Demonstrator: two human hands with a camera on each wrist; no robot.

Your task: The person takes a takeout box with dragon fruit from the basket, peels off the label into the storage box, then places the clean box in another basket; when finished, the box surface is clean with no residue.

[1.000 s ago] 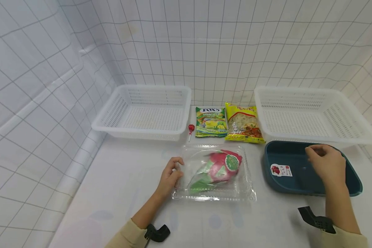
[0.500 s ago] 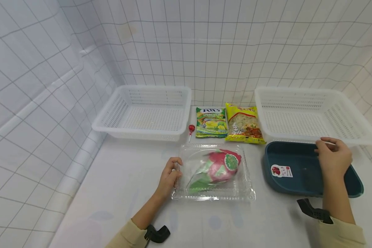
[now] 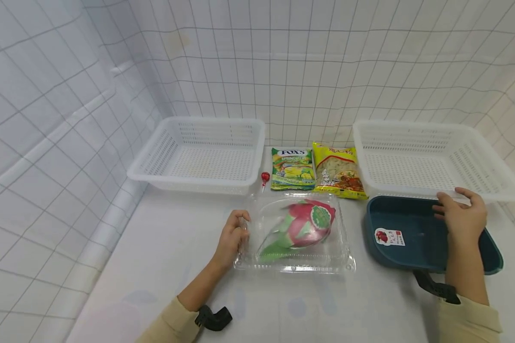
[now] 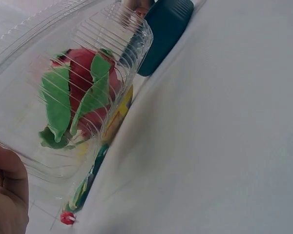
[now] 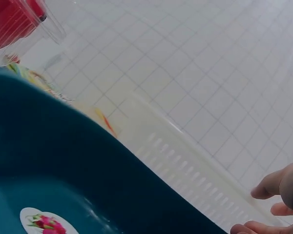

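A clear plastic clamshell box [image 3: 293,268] holds a red and green dragon fruit [image 3: 301,226] with a round green label. My left hand [image 3: 231,242] grips the box by its left edge. In the left wrist view the box [image 4: 19,124] hangs above the white surface, the hand [image 4: 9,187] at its corner. My right hand [image 3: 465,216] is over the right part of a dark teal basin [image 3: 405,259], fingers loosely bent and apart. The right wrist view shows that hand [image 5: 288,195] beside the basin's rim, with nothing seen in it.
White perforated baskets stand at the back left [image 3: 197,183] and back right [image 3: 444,193]. Between them lie a red lollipop [image 3: 264,176], a green Fox's candy bag [image 3: 293,169] and a yellow snack bag [image 3: 338,171]. A small sticker [image 3: 389,237] is inside the basin.
The box has risen slightly and shifted away from me in my left hand. My right hand has moved right over the basin, and its fingers have spread.
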